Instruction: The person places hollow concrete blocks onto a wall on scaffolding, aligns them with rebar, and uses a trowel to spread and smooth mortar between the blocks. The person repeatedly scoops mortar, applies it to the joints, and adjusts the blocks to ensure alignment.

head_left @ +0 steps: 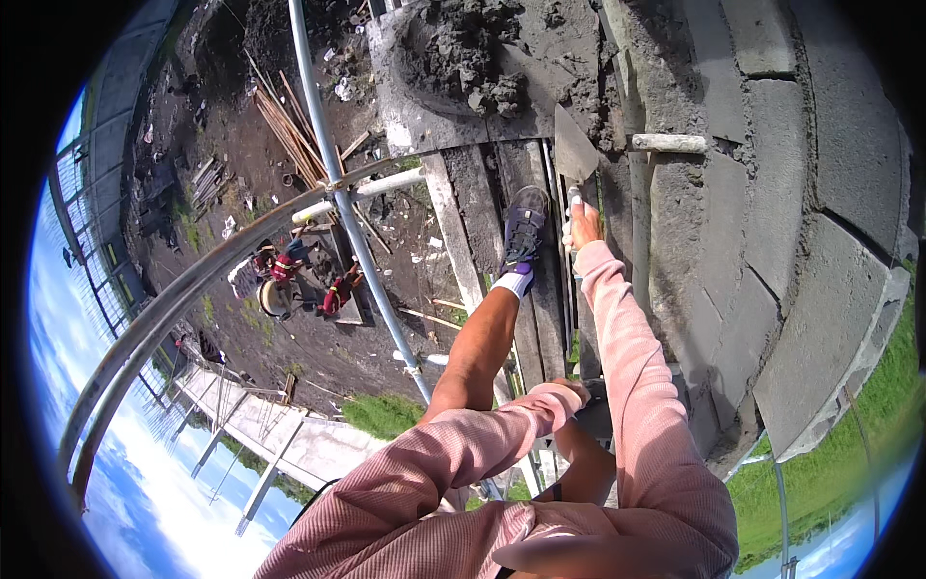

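My right hand [583, 227] is closed around the handle of a pointed trowel [575, 150], whose blade points away from me. The blade is close to the right edge of a mortar board [415, 121]. On that board lies a heap of wet grey mortar [468, 63]. My left hand [569, 390] is low in front of my body, near my bent leg; its fingers are mostly hidden, and I cannot tell whether it holds anything. To my right runs a wall of grey concrete blocks [772, 193] with mortar smeared along the joints.
My shoe [526, 227] stands on narrow scaffold planks [550, 333]. Scaffold poles [333, 179] cross at the left, above a drop. On the ground far below, people in red [338, 293] work beside a round drum [274, 299]. A short pipe [669, 143] sticks out at the wall.
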Available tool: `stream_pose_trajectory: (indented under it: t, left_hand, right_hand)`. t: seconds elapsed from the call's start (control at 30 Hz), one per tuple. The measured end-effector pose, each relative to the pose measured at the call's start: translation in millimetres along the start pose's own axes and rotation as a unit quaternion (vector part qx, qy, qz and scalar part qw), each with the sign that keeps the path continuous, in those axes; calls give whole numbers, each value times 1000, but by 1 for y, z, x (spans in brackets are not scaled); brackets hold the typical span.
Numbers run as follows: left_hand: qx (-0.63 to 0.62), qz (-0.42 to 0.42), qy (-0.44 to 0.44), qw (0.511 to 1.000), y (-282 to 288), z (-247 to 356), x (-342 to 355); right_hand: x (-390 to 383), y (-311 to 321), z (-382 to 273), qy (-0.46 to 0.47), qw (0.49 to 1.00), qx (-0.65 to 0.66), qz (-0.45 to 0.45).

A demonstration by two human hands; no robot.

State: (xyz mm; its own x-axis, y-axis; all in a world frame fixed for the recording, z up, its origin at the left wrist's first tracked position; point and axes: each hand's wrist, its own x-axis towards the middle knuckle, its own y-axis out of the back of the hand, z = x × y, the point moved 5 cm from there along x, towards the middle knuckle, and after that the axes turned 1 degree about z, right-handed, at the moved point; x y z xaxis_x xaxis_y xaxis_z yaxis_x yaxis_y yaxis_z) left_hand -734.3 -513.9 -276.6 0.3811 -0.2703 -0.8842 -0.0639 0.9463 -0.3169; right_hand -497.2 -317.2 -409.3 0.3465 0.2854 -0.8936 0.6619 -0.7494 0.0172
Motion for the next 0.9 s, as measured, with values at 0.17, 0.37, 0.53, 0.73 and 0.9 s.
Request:
stream_pose_trajectory:
  t: [0.17, 0.37, 0.53, 0.73, 0.9]
  left_hand:
    - [-158, -31, -51, 986, -4, 35, 1]
    - [-264, -40, -62, 962, 0, 69, -2]
    - [-300, -37, -72, 950, 2, 81, -3]
    - [-333, -33, -86, 938, 11, 92, -6]
    - [-374, -31, -90, 923, 5, 110, -8]
  right_hand:
    - [109, -177, -72, -43, 990, 73, -111]
    - [83, -148, -130, -44, 974, 86, -205]
    - [71, -148, -158, 231, 889, -389, 73]
    - [73, -132, -140, 156, 842, -514, 57]
    - [37, -25, -121, 357, 759, -488, 241]
